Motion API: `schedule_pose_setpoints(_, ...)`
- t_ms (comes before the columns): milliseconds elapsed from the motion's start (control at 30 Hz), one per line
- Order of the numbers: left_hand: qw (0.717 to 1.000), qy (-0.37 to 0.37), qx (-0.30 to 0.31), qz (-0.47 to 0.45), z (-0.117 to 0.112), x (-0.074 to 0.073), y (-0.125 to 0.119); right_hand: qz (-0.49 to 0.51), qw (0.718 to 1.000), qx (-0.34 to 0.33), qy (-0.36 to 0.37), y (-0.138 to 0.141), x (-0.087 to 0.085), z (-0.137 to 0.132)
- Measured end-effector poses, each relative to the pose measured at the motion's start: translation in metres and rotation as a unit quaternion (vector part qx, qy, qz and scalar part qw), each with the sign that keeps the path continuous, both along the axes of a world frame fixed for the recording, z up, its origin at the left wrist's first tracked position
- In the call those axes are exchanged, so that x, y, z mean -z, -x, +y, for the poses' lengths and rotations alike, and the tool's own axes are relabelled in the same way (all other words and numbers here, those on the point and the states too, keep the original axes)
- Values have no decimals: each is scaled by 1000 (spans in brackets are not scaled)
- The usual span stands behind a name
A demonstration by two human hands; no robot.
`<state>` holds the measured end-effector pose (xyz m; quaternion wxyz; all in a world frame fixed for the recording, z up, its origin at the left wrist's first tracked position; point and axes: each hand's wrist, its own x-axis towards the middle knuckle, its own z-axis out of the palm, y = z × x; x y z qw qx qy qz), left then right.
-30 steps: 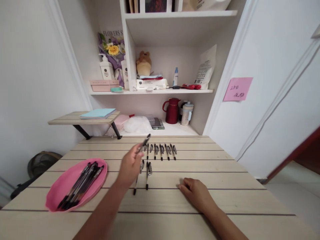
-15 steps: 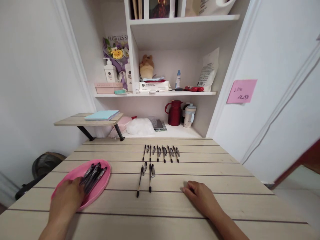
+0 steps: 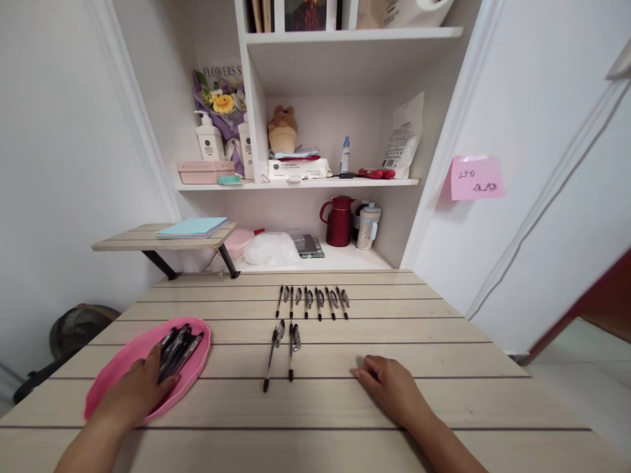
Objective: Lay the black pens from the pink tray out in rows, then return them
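Observation:
My left hand reaches into a pink tray at the left of the table, thumb and fingers apart at the near ends of a bundle of black pens. No pen is lifted from the bundle. My right hand rests on the tabletop, fingers curled in, with nothing visible in them. Between my hands lie two uncapped pens, a left one and a right one, each with its cap beside the upper end. Farther back is a row of several more uncapped pens with caps next to them.
A small raised shelf on black legs holds blue paper at the back left. Behind the wooden table, white shelving carries a red jug, a light cup and a plastic bag.
My left hand's thumb and fingers have spread apart over the pens in the tray. My right hand stays in place. The view has shifted slightly to the right.

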<state>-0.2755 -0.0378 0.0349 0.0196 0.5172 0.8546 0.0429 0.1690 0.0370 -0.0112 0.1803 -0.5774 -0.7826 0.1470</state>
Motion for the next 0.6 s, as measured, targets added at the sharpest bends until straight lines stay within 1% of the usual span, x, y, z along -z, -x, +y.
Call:
schedule_pose_setpoints(100,999,41,12,-7,2,3,2,0,1000,3,-2,1,0,1)
schedule_pose_setpoints(200,999,36,5,-16,6,11,10,0,1000,4,-10,2,-1,1)
schedule_pose_setpoints(267,1000,21,-4,-20,12,21,19,2,1000,5,-19,2,-1,1)
schedule_pose_setpoints(400,999,-23,-20,-27,25,49,36,-3,999,10,-32,3,-2,0)
schedule_pose_setpoints(467,998,-43,0,-36,30,59,39,-5,999,15,-32,3,-3,-1)
schedule_pose_setpoints(533,998,-51,16,-45,33,62,35,-6,999,19,-27,3,-4,-1)
schedule_pose_setpoints(600,998,-43,13,-54,34,56,25,-8,999,22,-23,3,-5,0)
